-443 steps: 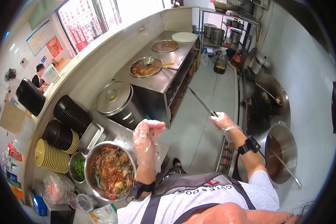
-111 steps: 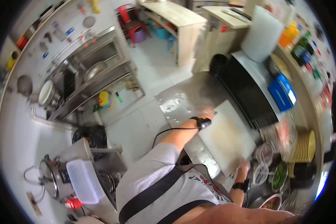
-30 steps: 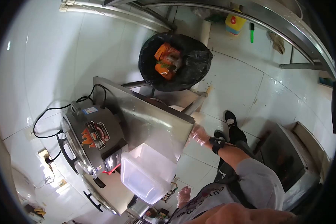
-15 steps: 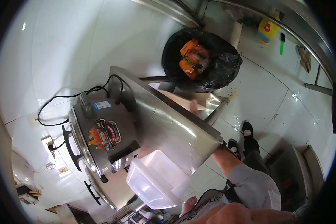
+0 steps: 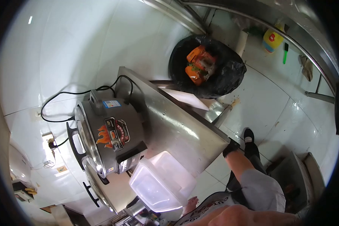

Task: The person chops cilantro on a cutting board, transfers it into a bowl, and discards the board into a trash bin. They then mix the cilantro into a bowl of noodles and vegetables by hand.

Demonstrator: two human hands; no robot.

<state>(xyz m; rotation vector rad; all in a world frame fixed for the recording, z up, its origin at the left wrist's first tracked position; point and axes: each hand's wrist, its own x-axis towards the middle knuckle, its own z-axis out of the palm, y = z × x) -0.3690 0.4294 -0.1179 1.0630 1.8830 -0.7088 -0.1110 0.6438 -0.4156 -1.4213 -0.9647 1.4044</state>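
Note:
My right arm reaches past the corner of the stainless steel table [image 5: 173, 113], with a dark band [image 5: 231, 147] at the wrist. The hand itself is hidden below the tabletop. Under the table's far edge, a pale flat board [image 5: 186, 98] sticks out close to where that arm reaches. My left hand [image 5: 191, 204] hangs beside the apron [image 5: 209, 209], partly covered, with its fingers loosely apart and nothing visible in them. Close to it, two clear plastic tubs [image 5: 154, 186] sit one partly inside the other at the table's near edge.
A large grey electric cooker [image 5: 116, 132] stands on the table, its black cord [image 5: 64, 93] running to the wall. Beyond the table is a bin with a black liner [image 5: 228, 71], orange packets [image 5: 197, 62] inside. A yellow bottle [image 5: 273, 39] and a green-handled brush [image 5: 285, 54] lie under a metal rack.
My right hand, seen under the table edge before, has gone out of sight. The pale board shows at a different angle. The view has shifted slightly.

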